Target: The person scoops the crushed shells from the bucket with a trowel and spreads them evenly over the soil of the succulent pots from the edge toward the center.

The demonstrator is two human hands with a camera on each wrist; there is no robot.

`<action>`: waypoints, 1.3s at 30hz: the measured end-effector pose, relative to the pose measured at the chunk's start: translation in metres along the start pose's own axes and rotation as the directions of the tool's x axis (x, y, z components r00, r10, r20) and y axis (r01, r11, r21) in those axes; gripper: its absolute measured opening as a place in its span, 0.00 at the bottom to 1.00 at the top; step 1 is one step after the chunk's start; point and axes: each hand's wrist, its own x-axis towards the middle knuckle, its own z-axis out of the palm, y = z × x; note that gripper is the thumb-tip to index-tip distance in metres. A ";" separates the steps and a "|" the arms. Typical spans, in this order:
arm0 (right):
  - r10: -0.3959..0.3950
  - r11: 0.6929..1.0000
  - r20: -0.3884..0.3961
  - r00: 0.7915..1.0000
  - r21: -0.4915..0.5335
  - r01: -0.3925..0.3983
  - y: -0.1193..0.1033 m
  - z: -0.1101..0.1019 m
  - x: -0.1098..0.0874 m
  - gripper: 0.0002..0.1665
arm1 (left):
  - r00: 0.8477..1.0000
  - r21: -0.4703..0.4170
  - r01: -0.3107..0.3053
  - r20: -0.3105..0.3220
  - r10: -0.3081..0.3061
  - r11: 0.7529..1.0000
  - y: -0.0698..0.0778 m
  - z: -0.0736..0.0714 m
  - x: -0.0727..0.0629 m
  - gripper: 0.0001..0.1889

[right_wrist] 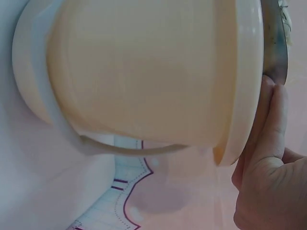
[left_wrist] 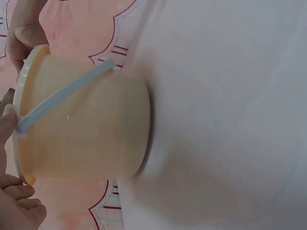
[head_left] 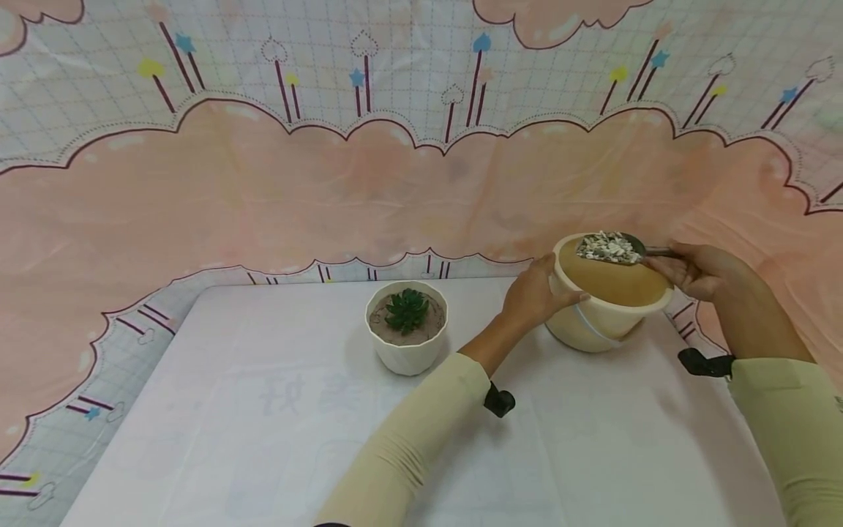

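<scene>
A cream plastic bucket (head_left: pixel 586 326) with a pale handle (left_wrist: pixel 67 96) stands at the right back of the table. My left hand (head_left: pixel 536 293) grips its rim on the left side, thumb at the front and fingers round the far side. Over the bucket's mouth, my right hand (head_left: pixel 701 271) holds a small metal scoop (head_left: pixel 634 245) by its handle. Whitish-grey loose bits (head_left: pixel 606 249) heap the scoop; their kind is too small to tell. In the right wrist view, the right hand (right_wrist: pixel 271 177) is close beside the rim. The bucket's bottom inside is hidden.
A white faceted pot (head_left: pixel 405 359) holds a green succulent (head_left: pixel 406 311) in brownish soil, left of the bucket. Both stand on a white-covered table (head_left: pixel 263 439). Behind and beside it hangs a pink patterned cloth (head_left: pixel 329 197). The bucket is near the table's right back edge.
</scene>
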 end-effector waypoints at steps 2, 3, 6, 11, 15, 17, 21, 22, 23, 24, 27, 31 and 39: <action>-0.003 1.000 0.007 1.000 -0.008 0.003 0.002 0.004 -0.001 0.30 | 1.000 0.001 0.003 0.003 -0.003 1.000 0.000 -0.001 -0.002 0.49; -0.008 1.000 0.013 1.000 -0.013 0.008 0.003 0.007 -0.001 0.30 | 1.000 -0.002 -0.002 0.002 0.002 1.000 0.000 -0.002 -0.003 0.48; -0.009 1.000 0.041 0.999 -0.015 0.009 0.006 0.013 -0.001 0.31 | 1.000 -0.019 -0.023 -0.012 0.023 1.000 -0.002 -0.007 -0.008 0.43; -0.007 0.999 0.096 0.995 -0.037 0.011 0.013 0.021 0.002 0.32 | 0.999 -0.031 -0.036 -0.042 0.035 0.999 -0.007 -0.021 -0.020 0.42; -0.010 0.998 0.111 0.994 -0.065 0.017 0.019 0.029 0.005 0.32 | 0.997 -0.036 -0.030 -0.069 0.027 0.999 -0.009 -0.038 -0.035 0.45; -0.010 0.997 0.116 0.993 -0.070 0.018 0.022 0.034 0.006 0.31 | 0.995 -0.044 -0.035 -0.094 0.031 0.998 -0.009 -0.047 -0.043 0.46; -0.008 0.998 0.157 0.988 -0.064 0.019 0.031 0.045 0.010 0.31 | 0.989 -0.070 -0.042 -0.146 0.032 0.997 -0.009 -0.064 -0.059 0.47; -0.007 0.998 0.167 0.986 -0.066 0.018 0.033 0.048 0.011 0.31 | 0.987 -0.074 -0.043 -0.157 0.031 0.996 -0.009 -0.068 -0.064 0.47; -0.008 0.997 0.174 0.985 -0.073 0.021 0.037 0.052 0.012 0.31 | 0.986 -0.077 -0.044 -0.167 0.030 0.996 -0.009 -0.071 -0.068 0.47; -0.007 0.997 0.180 0.984 -0.076 0.021 0.040 0.055 0.013 0.30 | 0.984 -0.078 -0.045 -0.176 0.031 0.996 -0.009 -0.075 -0.072 0.47; -0.002 0.995 0.185 0.983 -0.097 0.021 0.050 0.065 0.016 0.29 | 0.979 -0.070 -0.061 -0.200 0.046 0.996 -0.007 -0.085 -0.084 0.46; 0.012 0.993 0.203 0.979 -0.119 0.013 0.062 0.079 0.018 0.27 | 0.971 -0.074 -0.098 -0.224 0.079 0.992 -0.008 -0.096 -0.098 0.45; 0.053 0.978 0.256 0.965 -0.209 0.002 0.092 0.105 0.031 0.32 | 0.955 -0.068 -0.107 -0.285 0.083 0.992 -0.026 -0.112 -0.128 0.45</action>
